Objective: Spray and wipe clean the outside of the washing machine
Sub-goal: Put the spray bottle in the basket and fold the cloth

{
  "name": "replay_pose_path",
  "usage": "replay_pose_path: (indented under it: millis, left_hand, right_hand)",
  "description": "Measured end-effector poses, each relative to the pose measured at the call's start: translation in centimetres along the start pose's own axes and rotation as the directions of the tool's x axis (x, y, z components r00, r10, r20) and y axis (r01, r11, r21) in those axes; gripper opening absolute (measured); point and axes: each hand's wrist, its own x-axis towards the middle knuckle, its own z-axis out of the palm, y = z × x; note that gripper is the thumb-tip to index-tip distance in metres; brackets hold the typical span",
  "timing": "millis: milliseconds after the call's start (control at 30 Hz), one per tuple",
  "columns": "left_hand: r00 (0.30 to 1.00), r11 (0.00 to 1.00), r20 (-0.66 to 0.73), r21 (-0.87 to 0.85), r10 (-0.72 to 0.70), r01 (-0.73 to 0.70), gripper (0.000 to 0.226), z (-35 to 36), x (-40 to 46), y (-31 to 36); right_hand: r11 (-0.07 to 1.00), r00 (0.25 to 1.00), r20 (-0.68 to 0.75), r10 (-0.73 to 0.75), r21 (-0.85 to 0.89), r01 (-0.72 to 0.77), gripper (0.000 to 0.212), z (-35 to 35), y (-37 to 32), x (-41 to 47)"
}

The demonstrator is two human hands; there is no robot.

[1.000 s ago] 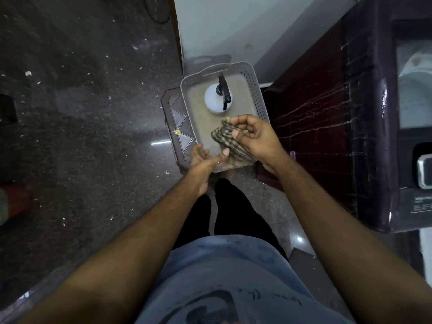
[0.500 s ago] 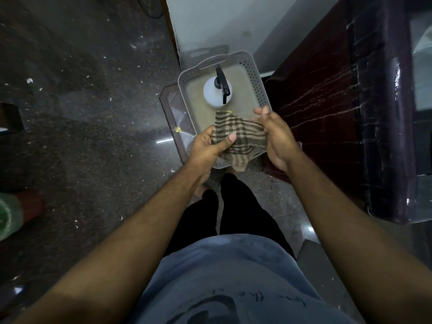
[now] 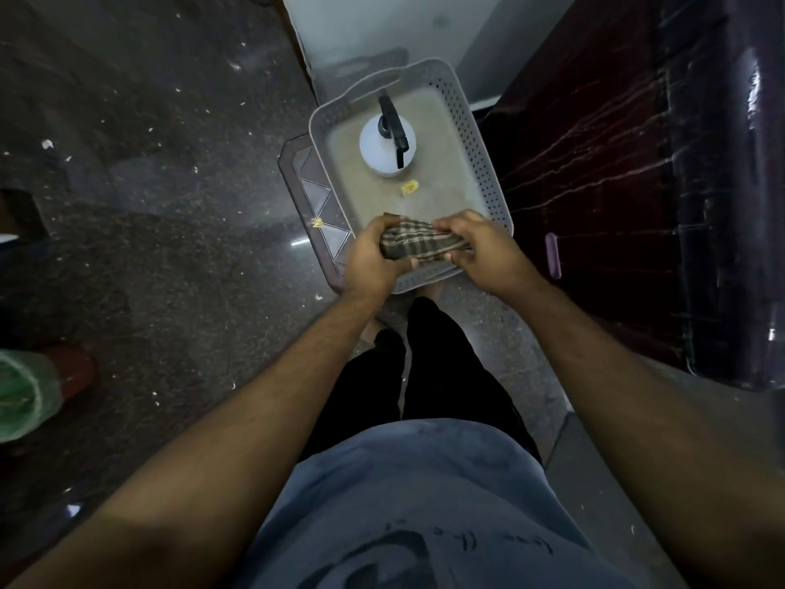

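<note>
A checked brown cloth (image 3: 418, 244) is bunched into a short roll over the near end of a grey perforated tray (image 3: 482, 163). My left hand (image 3: 371, 259) grips its left end and my right hand (image 3: 484, 250) grips its right end. A white spray bottle (image 3: 374, 148) with a black trigger head stands upright in the far half of the tray. The dark maroon washing machine (image 3: 637, 176) rises along the right side, with wet streaks running down its wall.
The tray rests on a low brown stool (image 3: 316, 206) on the dark speckled floor (image 3: 148, 206). A small yellow scrap (image 3: 409, 187) lies in the tray. A green and red object (image 3: 29, 388) sits at the left edge. A pale wall (image 3: 382, 31) stands behind.
The cloth was spread between my hands half a second ago; now it is gathered into a tight roll. Both hands have come nearer together and slightly toward me.
</note>
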Motion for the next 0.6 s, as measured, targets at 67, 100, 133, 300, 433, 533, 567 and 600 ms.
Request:
replay_pose_path:
  millis: [67, 100, 133, 300, 433, 533, 567, 600]
  left_hand:
    - [1.0, 0.972, -0.027, 0.234, 0.007, -0.001, 0.053, 0.1, 0.3, 0.0]
    - [0.999, 0.952, -0.034, 0.305, 0.003, 0.008, 0.044, 0.3, 0.5, -0.2]
    - [0.999, 0.933, -0.041, 0.361, 0.001, 0.014, 0.036, 0.5, 0.8, -0.6]
    - [0.999, 0.904, 0.016, 0.426, -0.05, 0.039, 0.033, 1.7, 2.0, -1.5]
    - [0.967, 0.966, 0.095, 0.127, -0.237, 0.224, 0.031, 1.9, 2.6, -2.1]
    - [0.958, 0.958, 0.042, -0.013, -0.285, 0.286, 0.023, 2.2, 3.4, -2.3]
    - [0.952, 0.952, 0.004, -0.033, -0.305, 0.305, 0.026, 2.5, 3.8, -2.4]
    - [0.946, 0.946, -0.036, -0.034, -0.323, 0.322, 0.028, 2.6, 4.1, -2.3]
  right_hand:
    - [0.994, 0.999, -0.037, -0.005, -0.105, 0.001, 0.049, 0.2, 0.3, 0.4]
    - [0.988, 0.998, -0.056, -0.007, -0.156, -0.001, 0.046, 0.3, 0.6, 0.6]
    - [0.978, 0.997, -0.081, -0.008, -0.21, -0.009, 0.04, 0.3, 0.7, 0.7]
    - [0.954, 0.985, -0.173, -0.001, -0.295, -0.051, 0.026, -0.1, 0.8, 0.9]
    - [0.904, 0.995, -0.025, 0.098, -0.416, -0.099, 0.023, -1.5, 1.2, 2.3]
    - [0.89, 0.993, 0.008, 0.118, -0.444, -0.102, 0.021, -2.0, 1.4, 3.6]
    - [0.894, 0.993, 0.012, 0.12, -0.437, -0.103, 0.022, -2.0, 1.6, 4.2]
    - [0.899, 0.991, 0.015, 0.132, -0.424, -0.114, 0.025, -2.0, 1.7, 4.8]
